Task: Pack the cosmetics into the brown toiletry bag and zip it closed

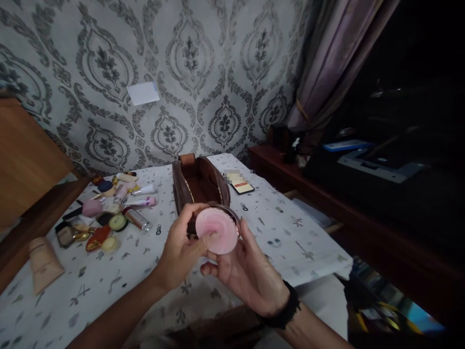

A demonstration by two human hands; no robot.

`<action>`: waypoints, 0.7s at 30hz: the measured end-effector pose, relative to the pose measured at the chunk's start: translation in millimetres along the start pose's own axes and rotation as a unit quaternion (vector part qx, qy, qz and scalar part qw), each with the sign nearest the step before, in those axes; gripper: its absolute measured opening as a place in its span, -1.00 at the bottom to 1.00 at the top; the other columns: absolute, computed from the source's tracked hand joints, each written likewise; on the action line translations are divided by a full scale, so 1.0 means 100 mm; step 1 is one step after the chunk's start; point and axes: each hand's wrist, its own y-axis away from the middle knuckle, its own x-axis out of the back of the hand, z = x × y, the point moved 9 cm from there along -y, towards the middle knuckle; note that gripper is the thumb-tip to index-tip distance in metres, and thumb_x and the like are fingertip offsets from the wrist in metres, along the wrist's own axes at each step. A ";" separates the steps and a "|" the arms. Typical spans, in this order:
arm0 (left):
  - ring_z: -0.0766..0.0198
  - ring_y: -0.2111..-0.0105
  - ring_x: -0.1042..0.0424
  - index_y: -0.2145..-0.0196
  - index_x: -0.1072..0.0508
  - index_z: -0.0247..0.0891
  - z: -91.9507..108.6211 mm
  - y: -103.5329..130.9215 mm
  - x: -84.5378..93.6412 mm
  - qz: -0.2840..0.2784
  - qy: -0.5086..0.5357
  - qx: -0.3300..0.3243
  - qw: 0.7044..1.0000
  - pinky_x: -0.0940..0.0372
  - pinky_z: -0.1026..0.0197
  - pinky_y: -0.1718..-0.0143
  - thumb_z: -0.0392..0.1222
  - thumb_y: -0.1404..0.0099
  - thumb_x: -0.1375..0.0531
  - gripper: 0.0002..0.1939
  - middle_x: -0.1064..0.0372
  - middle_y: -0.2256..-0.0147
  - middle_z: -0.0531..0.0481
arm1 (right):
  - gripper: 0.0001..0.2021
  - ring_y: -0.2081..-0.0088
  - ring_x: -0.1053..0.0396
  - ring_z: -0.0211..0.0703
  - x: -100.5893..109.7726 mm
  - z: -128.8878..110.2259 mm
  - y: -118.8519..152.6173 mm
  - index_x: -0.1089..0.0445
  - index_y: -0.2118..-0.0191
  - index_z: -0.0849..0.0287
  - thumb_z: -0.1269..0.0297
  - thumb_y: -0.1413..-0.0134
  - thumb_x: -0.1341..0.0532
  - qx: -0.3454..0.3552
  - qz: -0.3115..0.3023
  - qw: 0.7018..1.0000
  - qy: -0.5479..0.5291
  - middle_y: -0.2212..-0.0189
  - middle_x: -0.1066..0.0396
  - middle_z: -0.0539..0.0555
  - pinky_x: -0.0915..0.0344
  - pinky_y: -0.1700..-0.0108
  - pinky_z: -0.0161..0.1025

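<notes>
Both hands hold a round, flat pink disc (217, 230), like a powder puff, in front of me above the table's near edge. A shiny dark rim shows along its upper right edge; whether this is a compact's case I cannot tell. My left hand (183, 245) grips the disc from the left, its thumb pressed on the pink face. From the right, my right hand (250, 271), with a black band at the wrist, supports it with thumb and fingers at the edge. Just behind them stands a brown zipped cosmetic bag (177, 182), its top unzipped and its inside visible.
Left on the patterned white tablecloth (119, 305) lie several cosmetics, among them a beige tube (45, 264), a pink sponge (91, 208) and a lip gloss tube (137, 218). A lit phone (242, 187) lies right of the bag. Dark red furniture (269, 152) borders the right side.
</notes>
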 end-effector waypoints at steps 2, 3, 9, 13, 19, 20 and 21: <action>0.17 0.21 -0.46 0.08 -0.40 -0.22 0.07 -0.01 0.06 0.014 -0.025 -0.029 0.999 -0.45 0.23 0.37 0.05 -0.26 -0.23 -0.64 -0.46 0.18 -0.06 | -0.51 0.15 -0.42 -0.15 0.02 0.02 0.01 -0.43 0.03 0.00 -0.25 -0.12 -0.15 -0.009 0.008 1.000 0.011 0.08 -0.47 0.05 -0.33 0.27 -0.29; 0.18 0.20 -0.46 0.10 -0.41 -0.23 0.10 -0.01 0.08 0.017 -0.043 -0.044 0.998 -0.44 0.22 0.32 0.03 -0.28 -0.21 -0.67 -0.47 0.20 -0.06 | -0.50 0.15 -0.43 -0.15 0.02 0.03 0.01 -0.43 0.01 -0.01 -0.26 -0.12 -0.13 -0.015 0.011 1.000 0.018 0.07 -0.47 0.06 -0.32 0.27 -0.30; 0.19 0.17 -0.43 0.09 -0.42 -0.25 0.18 0.02 0.11 0.004 -0.101 -0.084 0.991 -0.36 0.21 0.18 -0.02 -0.37 -0.13 -0.72 -0.47 0.19 -0.06 | -0.47 0.21 -0.43 -0.19 0.02 0.09 0.03 -0.42 0.02 0.02 -0.27 -0.10 -0.14 -0.032 0.020 0.999 0.035 0.11 -0.50 0.09 -0.28 0.33 -0.35; 0.22 0.26 -0.44 0.05 -0.41 -0.22 0.23 0.05 0.11 -0.003 -0.130 -0.104 0.986 -0.34 0.23 0.29 -0.01 -0.43 -0.03 -0.69 -0.46 0.20 -0.03 | -0.52 0.26 -0.44 -0.22 -0.01 0.05 0.05 -0.43 0.05 0.05 -0.19 -0.07 -0.23 -0.013 0.006 0.999 0.048 0.23 -0.51 0.08 -0.27 0.35 -0.37; 0.05 0.02 -0.31 -0.06 -0.38 -0.28 0.49 -0.15 0.22 0.046 -0.431 -0.279 0.857 -0.23 -0.03 -0.04 -0.12 -0.46 0.02 -0.66 -0.38 0.07 -0.18 | -0.47 0.25 -0.45 -0.20 -0.18 -0.51 -0.04 -0.44 0.02 0.14 -0.13 0.02 -0.32 0.060 0.000 0.993 0.100 0.25 -0.52 0.14 -0.31 0.28 -0.35; 0.03 -0.02 -0.28 -0.08 -0.38 -0.27 0.47 -0.21 0.23 0.048 -0.474 -0.284 0.832 -0.22 -0.07 -0.06 -0.12 -0.45 0.01 -0.65 -0.35 0.03 -0.20 | -0.49 0.24 -0.45 -0.19 -0.22 -0.64 -0.10 -0.44 0.04 0.15 -0.12 0.00 -0.31 0.076 0.007 0.990 0.119 0.26 -0.52 0.14 -0.31 0.27 -0.35; 0.00 -0.06 -0.26 -0.10 -0.37 -0.25 0.42 -0.28 0.24 0.044 -0.507 -0.282 0.813 -0.22 -0.10 -0.08 -0.12 -0.45 0.01 -0.64 -0.31 -0.01 -0.21 | -0.53 0.23 -0.46 -0.18 -0.26 -0.77 -0.17 -0.45 0.07 0.15 -0.10 -0.02 -0.31 0.093 0.015 0.986 0.139 0.28 -0.52 0.12 -0.31 0.27 -0.34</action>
